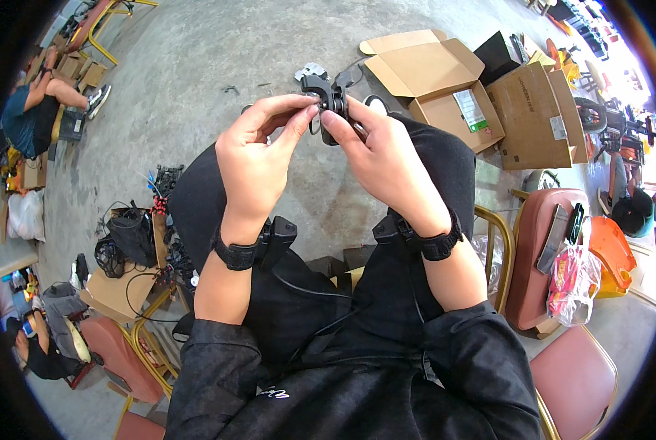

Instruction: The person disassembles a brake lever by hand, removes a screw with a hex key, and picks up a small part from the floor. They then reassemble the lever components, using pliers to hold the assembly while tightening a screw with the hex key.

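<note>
A black curved mechanical part (326,94) with a silver piece at its top and a thin cable is held up above my knees. My left hand (262,154) has its thumb and forefinger pinched at the part's left side, on something small that is hard to make out. My right hand (383,158) is closed on the part from the right, thumb on its front. Each wrist wears a strapped black device, and cables run from them across my black trousers.
Open cardboard boxes (445,103) lie ahead right. A padded chair (533,271) with tools and bags stands right. Bags and cables (130,242) are on the left. Co-workers sit at far left (31,110), lower left (53,356) and far right (632,213).
</note>
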A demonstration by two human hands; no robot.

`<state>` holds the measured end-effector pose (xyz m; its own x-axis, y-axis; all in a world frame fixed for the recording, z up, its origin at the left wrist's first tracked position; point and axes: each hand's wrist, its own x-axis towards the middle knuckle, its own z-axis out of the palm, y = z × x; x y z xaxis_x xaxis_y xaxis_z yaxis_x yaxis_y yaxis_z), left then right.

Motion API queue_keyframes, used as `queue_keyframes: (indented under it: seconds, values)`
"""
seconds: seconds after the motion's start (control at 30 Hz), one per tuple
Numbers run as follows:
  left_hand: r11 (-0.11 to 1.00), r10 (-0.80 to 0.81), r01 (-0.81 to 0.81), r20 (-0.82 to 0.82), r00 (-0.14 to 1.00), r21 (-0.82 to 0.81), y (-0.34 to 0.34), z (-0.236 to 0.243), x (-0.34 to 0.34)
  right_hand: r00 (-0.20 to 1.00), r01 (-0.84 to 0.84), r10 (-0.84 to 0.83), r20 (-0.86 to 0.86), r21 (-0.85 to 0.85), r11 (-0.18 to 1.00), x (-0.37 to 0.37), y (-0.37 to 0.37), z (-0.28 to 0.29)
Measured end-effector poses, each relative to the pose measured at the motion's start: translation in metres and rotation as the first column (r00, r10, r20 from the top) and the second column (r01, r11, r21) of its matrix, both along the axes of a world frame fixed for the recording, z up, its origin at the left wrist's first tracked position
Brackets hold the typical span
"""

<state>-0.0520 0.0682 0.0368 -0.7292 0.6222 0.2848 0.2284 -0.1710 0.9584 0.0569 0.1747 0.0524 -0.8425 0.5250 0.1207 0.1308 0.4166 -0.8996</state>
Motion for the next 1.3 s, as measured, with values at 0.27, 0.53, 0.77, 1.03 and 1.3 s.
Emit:
queue_keyframes:
  seconds: [0.27, 0.53, 0.77, 1.03, 1.3]
  values:
    - [0.999, 0.005, -0.01, -0.142, 0.99, -0.037, 0.001, 0.001, 0.001, 1.0, 0.005, -0.005, -0.006, -0.036, 0.999, 0.0, 0.0, -0.002]
    - [0.999, 0.002, -0.009, -0.169, 0.986, -0.039, 0.002, -0.001, -0.002, 1.0, 0.004, -0.003, 0.027, -0.018, 1.0, 0.0, 0.001, 0.0]
    - [0.998, 0.001, -0.004, -0.057, 0.998, -0.056, 0.0, 0.004, -0.002, 1.0, 0.02, -0.02, 0.01, 0.025, 1.0, 0.0, 0.001, -0.001]
    - [0.997, -0.015, 0.014, -0.006, 1.0, -0.075, -0.001, 0.005, 0.0, 0.998, 0.036, -0.033, -0.044, 0.084, 0.996, -0.001, 0.002, -0.007]
    - [0.997, -0.009, 0.01, 0.012, 1.0, -0.08, -0.001, 0.004, -0.001, 0.996, 0.047, -0.028, -0.087, 0.223, 0.974, -0.002, 0.001, -0.008]
